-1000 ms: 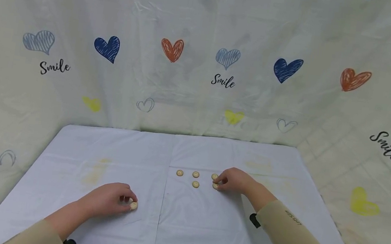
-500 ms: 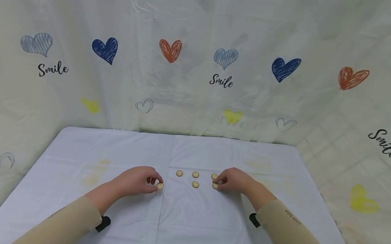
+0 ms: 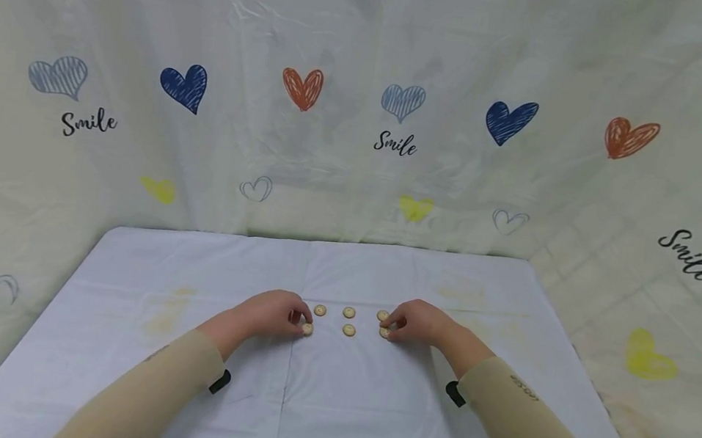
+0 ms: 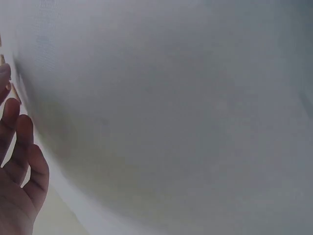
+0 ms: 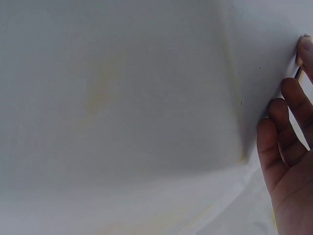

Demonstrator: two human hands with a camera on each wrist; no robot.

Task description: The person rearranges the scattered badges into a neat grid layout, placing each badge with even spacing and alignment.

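Disc (image 3: 307, 329) is pinched at the left hand (image 3: 272, 314) fingertips, at 3 o'clock from the palm; right hand (image 3: 418, 323) pinches another disc (image 3: 385, 332) at its 9 o'clock.

The word "Smile" stands in black script three times on the heart-printed backdrop cloth (image 3: 374, 44): left, centre, right.

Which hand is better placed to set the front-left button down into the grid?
Left. The left hand already pinches that button right below the back-left button. The right hand is busy at the far button across the group.
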